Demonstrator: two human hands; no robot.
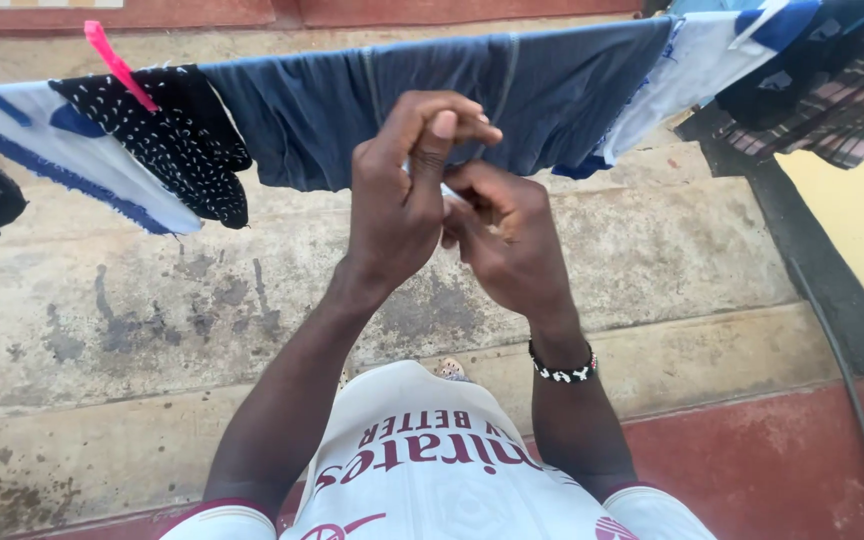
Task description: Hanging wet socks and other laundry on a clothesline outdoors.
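done: navy garment (432,100) draped on the line with other laundry | left hand (402,195) and right hand (507,240) pressed together, pinching a small whitish item (449,190), identity unclear | left: navy garment shows no peg; pink clothespin (117,65) sits on dotted cloth (177,140)

navy garment (432,100): soft matt cloth, creased | black speckled cloth (177,135): matt knit-like fabric | pink peg (117,65): smooth plastic | plaid cloth (842,110): woven, matt | concrete steps (152,310): rough, stained, dull | wristband (562,372): small glossy beads, black and white | red floor (782,460): worn matt paint
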